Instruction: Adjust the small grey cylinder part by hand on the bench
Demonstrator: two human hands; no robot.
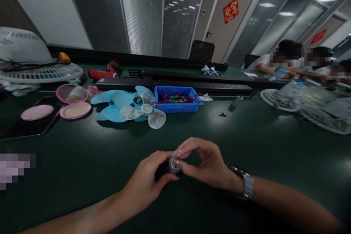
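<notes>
Low in the middle of the head view is a small upright cylinder (173,165) with a grey, ringed top; its kind cannot be made out. My left hand (149,172) is closed round its side, thumb at the front and fingers behind. From the right, my right hand (204,161) has its thumb and fingertips pinched at the rim of the top, partly covering it. A watch is on my right wrist. Farther back on the green table stands another small grey cylinder (239,99).
Blue and white fan blades (120,108) lie beside a blue bin (178,108) of wired circuit boards. A red power drill (105,71), a pink compact (75,110) and a fan (41,71) are at left. People sit at far right near fan parts (285,98).
</notes>
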